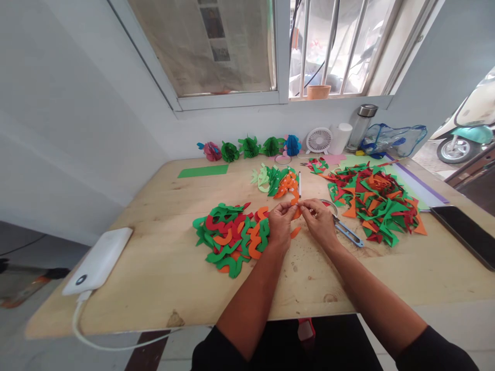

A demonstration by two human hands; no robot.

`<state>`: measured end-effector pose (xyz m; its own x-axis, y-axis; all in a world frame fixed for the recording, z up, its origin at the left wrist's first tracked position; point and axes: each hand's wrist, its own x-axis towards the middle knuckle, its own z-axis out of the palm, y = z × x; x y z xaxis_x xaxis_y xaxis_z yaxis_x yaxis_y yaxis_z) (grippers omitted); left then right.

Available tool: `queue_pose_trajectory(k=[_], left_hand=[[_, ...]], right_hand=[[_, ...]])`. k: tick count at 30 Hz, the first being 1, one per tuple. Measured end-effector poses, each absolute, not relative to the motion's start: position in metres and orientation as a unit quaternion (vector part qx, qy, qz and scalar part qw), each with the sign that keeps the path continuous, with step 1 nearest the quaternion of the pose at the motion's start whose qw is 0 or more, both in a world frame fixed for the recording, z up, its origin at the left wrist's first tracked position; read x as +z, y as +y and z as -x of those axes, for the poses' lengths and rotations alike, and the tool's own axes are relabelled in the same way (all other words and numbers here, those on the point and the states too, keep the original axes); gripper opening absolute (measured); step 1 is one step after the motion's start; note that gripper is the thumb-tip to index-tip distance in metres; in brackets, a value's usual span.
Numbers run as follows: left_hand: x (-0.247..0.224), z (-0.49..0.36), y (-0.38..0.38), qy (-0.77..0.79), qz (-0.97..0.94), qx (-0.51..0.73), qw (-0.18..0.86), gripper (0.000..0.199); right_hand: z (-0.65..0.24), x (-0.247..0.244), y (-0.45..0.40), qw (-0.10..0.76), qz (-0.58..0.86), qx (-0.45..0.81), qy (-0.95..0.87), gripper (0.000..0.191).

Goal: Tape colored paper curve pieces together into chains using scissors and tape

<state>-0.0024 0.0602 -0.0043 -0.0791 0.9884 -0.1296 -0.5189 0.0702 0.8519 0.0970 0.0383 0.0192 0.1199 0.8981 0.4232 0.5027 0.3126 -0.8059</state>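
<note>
My left hand (281,224) and my right hand (317,221) meet above the wooden table (166,273), their fingertips pinching a small orange paper piece (297,212). To the left lies a heap of curved red, green and orange paper strips (232,239), touching my left hand's wrist side. Just ahead of my hands sits a cluster of green and orange cut paper (276,181). Blue-handled snips (348,232) lie beside my right hand. Farther right is a pile of angular red, green and orange scraps (373,203).
A white power bank (98,260) with its cable sits at the left edge, and a dark tablet (466,234) at the right. Paper honeycomb ornaments (247,148), a small white fan (319,140) and a bottle (361,126) line the back by the wall.
</note>
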Motion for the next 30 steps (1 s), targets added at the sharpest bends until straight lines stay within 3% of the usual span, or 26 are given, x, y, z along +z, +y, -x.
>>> queue_pose_trajectory(k=[11,30], left_hand=[[0.0,0.0035,0.0596,0.448,-0.328,0.629,0.545,0.016],[-0.0015,0.0049,0.06,0.453,-0.322,0.617,0.557,0.019]], right_hand=[[-0.0946,0.0139,0.0381,0.49,0.541,0.164,-0.664,0.021],[-0.0931,0.0134,0.0359,0.455,0.56,0.148,-0.677,0.024]])
